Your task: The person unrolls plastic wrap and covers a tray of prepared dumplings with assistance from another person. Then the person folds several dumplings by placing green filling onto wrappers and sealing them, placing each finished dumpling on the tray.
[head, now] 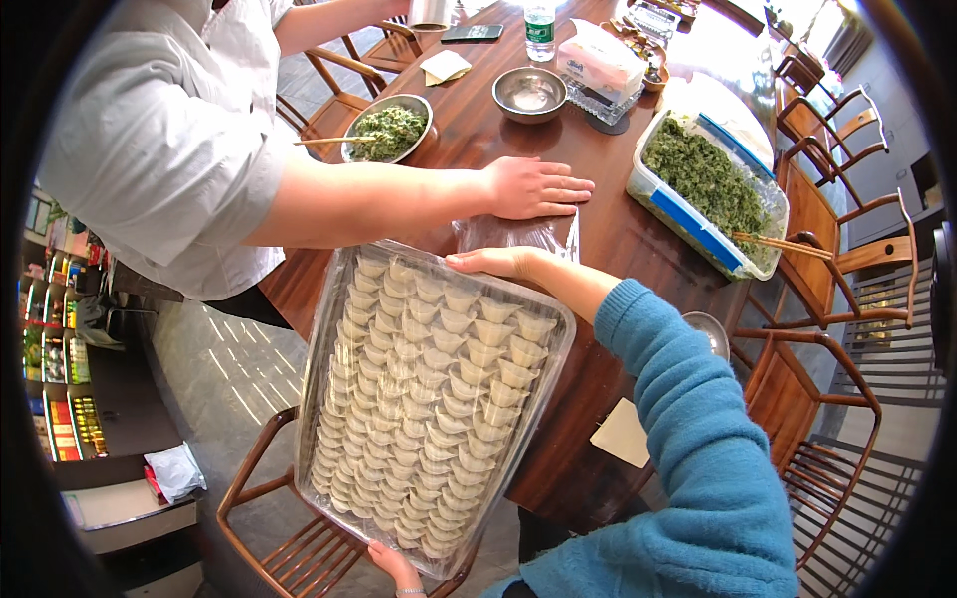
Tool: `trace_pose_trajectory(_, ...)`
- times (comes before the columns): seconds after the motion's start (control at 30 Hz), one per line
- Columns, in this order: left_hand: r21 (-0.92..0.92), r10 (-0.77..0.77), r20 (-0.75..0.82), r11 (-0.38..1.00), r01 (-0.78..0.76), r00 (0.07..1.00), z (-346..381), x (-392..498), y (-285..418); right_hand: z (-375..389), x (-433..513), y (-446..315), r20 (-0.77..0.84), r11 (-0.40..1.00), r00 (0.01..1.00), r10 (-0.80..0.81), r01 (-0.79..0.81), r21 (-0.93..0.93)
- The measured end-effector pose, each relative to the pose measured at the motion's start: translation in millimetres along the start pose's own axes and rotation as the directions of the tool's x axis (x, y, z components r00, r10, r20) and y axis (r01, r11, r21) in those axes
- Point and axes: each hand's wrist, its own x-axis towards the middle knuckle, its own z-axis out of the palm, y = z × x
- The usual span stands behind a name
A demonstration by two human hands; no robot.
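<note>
A tray (564, 321) bears many rows of folded raw dumplings (419, 404) under clear plastic wrap. It is held tilted between my hands, partly over the table's corner and partly over a chair. My right hand (490, 261), in a blue sleeve, grips its far edge. At the near edge, my left hand (394, 566) holds the rim, with a bracelet at the wrist. Just beyond the tray, another person's hand (534, 188) lies flat, fingers together, above a sheet of plastic wrap (508, 233) on the table.
On the wooden table (553, 463) stand a plastic box of chopped green filling (703, 176), a bowl of filling (389, 131) with chopsticks, a metal bowl (529, 93), a water bottle (540, 34) and a tissue pack (598, 63). Wooden chairs (262, 497) surround it. The other person stands at left.
</note>
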Motion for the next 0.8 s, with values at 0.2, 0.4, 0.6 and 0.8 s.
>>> trace_pose_trajectory(0.2,0.038,0.006,0.019,0.999,-0.007,1.0,9,3,-10,30,-28,18,-0.158,0.917,0.986,-0.06,0.117,0.382)
trace_pose_trajectory(0.4,0.067,0.017,0.005,0.998,-0.017,1.0,1,19,-9,40,-41,54,-0.124,0.532,0.98,-0.154,0.188,0.826)
trace_pose_trajectory(0.6,0.093,0.071,-0.02,0.993,-0.069,0.997,2,14,2,137,-57,121,-0.399,0.061,0.823,-0.405,0.46,0.886)
trace_pose_trajectory(0.8,0.149,0.147,-0.052,0.979,-0.138,0.988,-11,2,23,220,-63,145,-0.613,0.023,0.769,0.18,0.62,0.784)
